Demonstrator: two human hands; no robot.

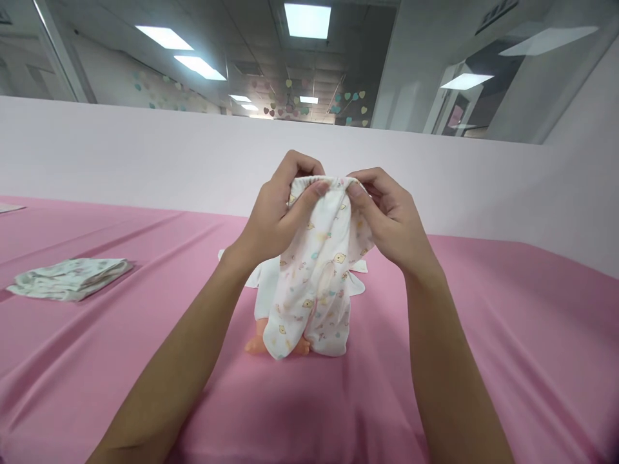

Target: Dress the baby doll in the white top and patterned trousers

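A pair of white baby pants (314, 270) with small animal prints hangs upright between my hands. My left hand (285, 206) pinches the gathered waistband on one side, thumb in front. On the other side my right hand (384, 212) grips the same waistband, its thumb also in front. Behind the pants lies a baby doll (258, 341) on the pink cloth; its bare feet poke out below. White clothing (267, 287) shows on the doll, and the pants hide most of its body.
The table bears a pink cloth (169, 309) with several creases. Folded printed fabric (70, 278) lies at the left, and the edge of another pale item (9, 208) shows farther back. A white wall (145, 161) with glass above it stands behind the table.
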